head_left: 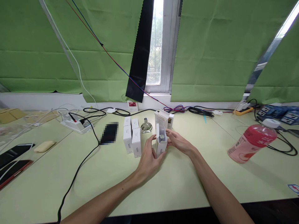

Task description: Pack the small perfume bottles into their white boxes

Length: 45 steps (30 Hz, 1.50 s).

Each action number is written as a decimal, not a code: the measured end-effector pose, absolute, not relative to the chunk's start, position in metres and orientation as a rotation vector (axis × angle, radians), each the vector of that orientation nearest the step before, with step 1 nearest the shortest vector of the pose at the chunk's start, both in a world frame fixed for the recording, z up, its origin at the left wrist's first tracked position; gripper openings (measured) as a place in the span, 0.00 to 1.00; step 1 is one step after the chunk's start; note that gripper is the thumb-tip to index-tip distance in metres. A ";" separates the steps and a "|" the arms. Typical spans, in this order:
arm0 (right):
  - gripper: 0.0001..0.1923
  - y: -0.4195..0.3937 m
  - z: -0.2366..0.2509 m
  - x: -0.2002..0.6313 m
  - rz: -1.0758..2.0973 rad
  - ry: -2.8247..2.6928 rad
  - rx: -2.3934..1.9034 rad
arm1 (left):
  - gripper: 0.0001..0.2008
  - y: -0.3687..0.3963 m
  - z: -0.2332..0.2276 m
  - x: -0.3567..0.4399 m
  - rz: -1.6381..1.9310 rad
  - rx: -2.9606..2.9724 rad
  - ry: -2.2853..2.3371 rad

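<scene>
While your left hand [147,158] is clamped on the open white box [161,148], this box stands about upright between your hands, silver cap [161,137] inside, and your right hand [179,142] is beside its right side, grip unclear.

Brightly lit; glaring at the white-framed glass window [155,46]; softly shadowed beside the pink, white-capped plastic bottle [253,141]; stretched toward edges.
</scene>
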State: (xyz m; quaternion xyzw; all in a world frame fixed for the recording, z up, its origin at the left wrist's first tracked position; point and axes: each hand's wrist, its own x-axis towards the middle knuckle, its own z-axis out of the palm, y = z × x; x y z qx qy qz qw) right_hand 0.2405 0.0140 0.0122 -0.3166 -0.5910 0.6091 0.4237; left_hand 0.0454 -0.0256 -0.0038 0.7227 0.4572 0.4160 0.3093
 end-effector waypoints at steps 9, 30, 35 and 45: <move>0.22 0.015 0.016 0.236 1.374 -1.368 -0.886 | 0.34 -0.025 -0.007 0.046 1.198 2.027 1.238; 0.21 0.020 0.013 0.235 1.172 -1.378 -0.999 | 0.27 -0.017 -0.015 0.044 1.320 1.991 1.256; 0.20 0.021 0.013 0.235 1.141 -1.387 -1.034 | 0.26 -0.017 -0.015 0.044 1.340 1.946 1.244; 0.18 0.021 0.015 0.232 1.104 -1.408 -1.058 | 0.23 -0.019 -0.013 0.046 1.383 1.940 1.240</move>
